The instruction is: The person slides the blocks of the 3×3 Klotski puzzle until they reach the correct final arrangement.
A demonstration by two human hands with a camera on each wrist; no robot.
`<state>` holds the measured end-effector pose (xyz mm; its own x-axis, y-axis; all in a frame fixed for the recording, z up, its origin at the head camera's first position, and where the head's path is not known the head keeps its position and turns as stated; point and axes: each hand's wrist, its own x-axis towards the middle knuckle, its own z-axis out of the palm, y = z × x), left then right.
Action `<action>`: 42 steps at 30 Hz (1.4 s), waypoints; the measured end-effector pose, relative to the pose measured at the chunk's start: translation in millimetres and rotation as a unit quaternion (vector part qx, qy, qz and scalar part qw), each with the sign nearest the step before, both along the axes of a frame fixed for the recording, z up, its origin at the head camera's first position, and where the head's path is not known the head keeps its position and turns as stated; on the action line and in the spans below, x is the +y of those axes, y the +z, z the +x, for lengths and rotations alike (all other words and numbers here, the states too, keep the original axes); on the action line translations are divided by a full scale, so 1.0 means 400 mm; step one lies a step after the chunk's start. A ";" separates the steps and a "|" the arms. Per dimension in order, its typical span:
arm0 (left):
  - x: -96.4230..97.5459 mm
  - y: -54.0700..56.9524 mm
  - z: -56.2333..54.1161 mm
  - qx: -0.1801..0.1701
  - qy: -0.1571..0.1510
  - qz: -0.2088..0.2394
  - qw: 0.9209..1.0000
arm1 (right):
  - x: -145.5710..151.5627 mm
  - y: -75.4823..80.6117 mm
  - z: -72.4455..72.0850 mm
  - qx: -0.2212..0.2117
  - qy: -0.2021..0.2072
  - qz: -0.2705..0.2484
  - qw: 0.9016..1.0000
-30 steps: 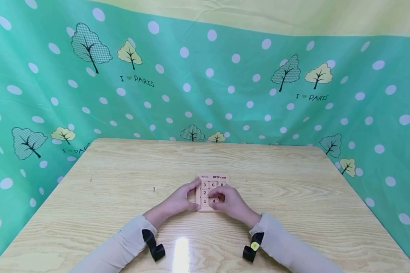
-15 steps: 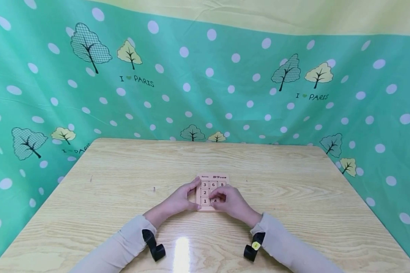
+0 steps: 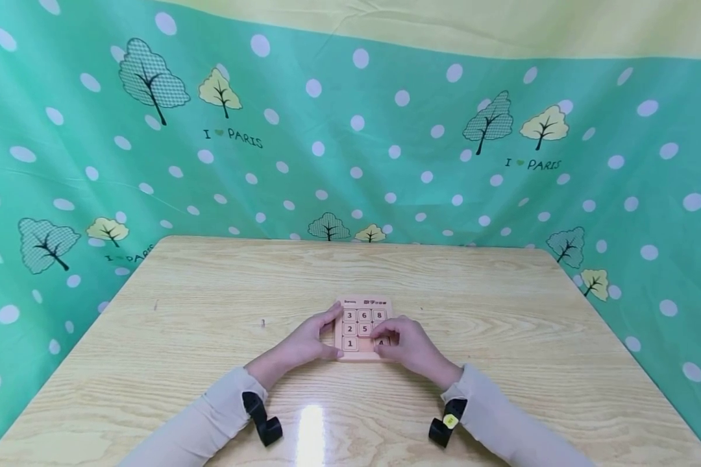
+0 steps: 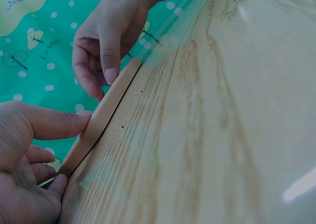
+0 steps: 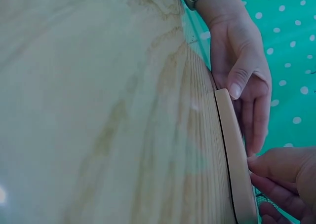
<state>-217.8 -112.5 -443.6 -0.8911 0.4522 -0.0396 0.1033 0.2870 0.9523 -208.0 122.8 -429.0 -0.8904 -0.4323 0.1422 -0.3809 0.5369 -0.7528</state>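
Note:
A wooden number slide puzzle [image 3: 350,301] lies flat on the table, its numbered tiles set in a square frame. Along its left side my left hand [image 3: 302,340] holds the frame, thumb at the near corner and fingers at the far part. My right hand [image 3: 410,345] bends over the puzzle's right side, thumb and index finger at the tile marked 4 [image 3: 381,343] in the near right corner. A bare gap shows left of that tile, below the 5 tile [image 3: 365,329]. Fingers partly hide the right column. Both wrist views show the puzzle's edge [image 4: 111,98] side-on.
The wood-grain table [image 3: 210,279] spreads around the puzzle. A green dotted cloth [image 3: 350,130] with printed trees hangs behind and beside it. Black straps with small cameras sit on both wrists, the left camera [image 3: 269,431] and right camera [image 3: 440,431] close above the tabletop.
My right hand has moved right, and the 4 tile has slid from the near row's middle to its right corner. The 5 tile has come into view. My left hand has stayed in place.

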 end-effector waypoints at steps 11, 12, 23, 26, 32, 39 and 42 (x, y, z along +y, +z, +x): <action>-0.001 0.001 0.000 -0.002 -0.002 0.004 1.000 | -0.009 -0.007 -0.004 0.002 0.001 0.000 1.000; -0.002 0.001 0.000 -0.001 -0.003 0.005 1.000 | -0.013 -0.008 -0.005 0.005 0.004 -0.002 1.000; -0.007 -0.003 -0.001 0.004 -0.012 0.007 1.000 | -0.081 0.001 -0.008 0.023 0.045 -0.033 0.998; -0.009 -0.002 -0.001 0.003 -0.014 0.009 1.000 | -0.097 0.001 -0.009 0.022 0.051 -0.026 0.998; -0.008 -0.002 -0.002 0.003 -0.021 0.014 1.000 | -0.113 -0.001 -0.010 0.015 0.048 -0.016 0.999; -0.009 0.000 -0.001 0.000 -0.025 0.019 1.000 | -0.123 -0.005 -0.011 0.014 0.045 -0.017 0.999; -0.010 0.000 -0.001 -0.002 -0.024 0.023 0.999 | -0.125 -0.008 -0.013 0.016 0.043 -0.014 0.999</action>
